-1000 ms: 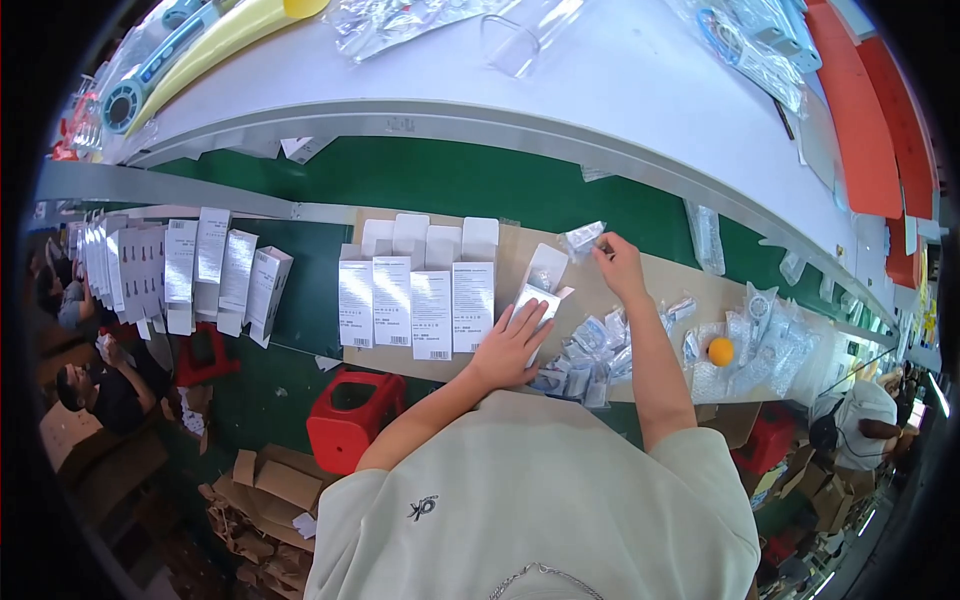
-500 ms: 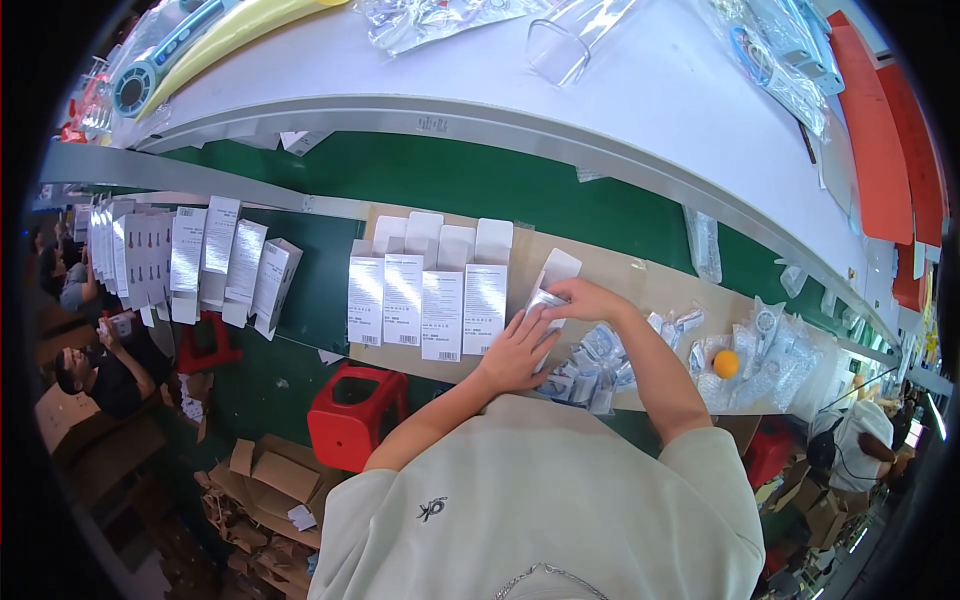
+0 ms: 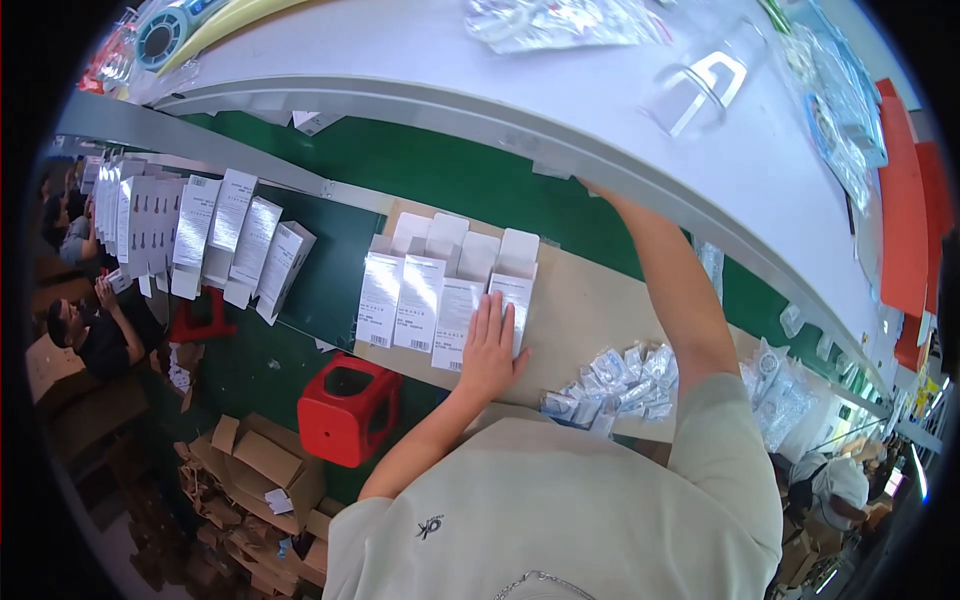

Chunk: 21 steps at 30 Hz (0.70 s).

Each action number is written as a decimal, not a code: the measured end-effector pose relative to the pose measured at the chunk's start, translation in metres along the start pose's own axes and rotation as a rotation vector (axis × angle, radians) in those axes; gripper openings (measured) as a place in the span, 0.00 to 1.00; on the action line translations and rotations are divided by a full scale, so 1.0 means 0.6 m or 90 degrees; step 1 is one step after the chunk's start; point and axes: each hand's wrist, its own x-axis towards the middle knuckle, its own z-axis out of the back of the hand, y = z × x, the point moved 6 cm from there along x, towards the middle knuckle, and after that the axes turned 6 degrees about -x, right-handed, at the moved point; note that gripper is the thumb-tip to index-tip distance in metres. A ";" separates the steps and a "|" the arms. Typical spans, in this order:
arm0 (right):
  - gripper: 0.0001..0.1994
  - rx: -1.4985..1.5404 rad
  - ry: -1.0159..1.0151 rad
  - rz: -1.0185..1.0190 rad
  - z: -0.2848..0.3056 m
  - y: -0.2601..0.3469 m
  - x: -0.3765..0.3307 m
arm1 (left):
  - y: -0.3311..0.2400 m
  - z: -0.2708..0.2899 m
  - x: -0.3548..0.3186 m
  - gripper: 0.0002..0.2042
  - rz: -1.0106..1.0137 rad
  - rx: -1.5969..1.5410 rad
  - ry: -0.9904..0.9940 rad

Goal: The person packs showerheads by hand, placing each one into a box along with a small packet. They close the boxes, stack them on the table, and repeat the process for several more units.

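My left hand (image 3: 489, 352) lies on the rightmost white carton (image 3: 512, 288), fingers stretched out and touching its printed face. That carton is one of several in a row, top flaps raised, including the leftmost white carton (image 3: 379, 300). My right arm reaches forward beneath the raised shelf. Only part of my right hand (image 3: 597, 189) shows at the shelf edge; its fingers, and anything in them, are hidden. Between my arms, near my body, lies a pile of small clear-bagged items (image 3: 620, 380) on the brown worktop (image 3: 580, 290).
The white shelf (image 3: 400, 60) with its metal rim spans the front, bearing bagged goods. More white cartons (image 3: 210, 225) stand at left. A red stool (image 3: 345, 415) and an opened cardboard box (image 3: 270, 460) are on the floor at left. Another person (image 3: 105, 330) sits beyond.
My right hand has left the carton both hands were on and gone forward under the shelf. That carton no longer shows. My left hand has moved onto the row. The view has shifted.
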 end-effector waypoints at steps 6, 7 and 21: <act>0.25 -0.070 0.146 0.063 -0.016 -0.126 -0.075 | -0.001 -0.018 -0.004 0.38 0.011 0.004 0.032; 0.26 -0.088 0.173 0.066 -0.017 -0.125 -0.100 | -0.007 -0.022 -0.002 0.38 0.001 -0.002 0.035; 0.17 0.279 0.176 -0.378 0.007 -0.127 -0.286 | -0.068 -0.058 0.004 0.37 -0.176 -0.050 0.089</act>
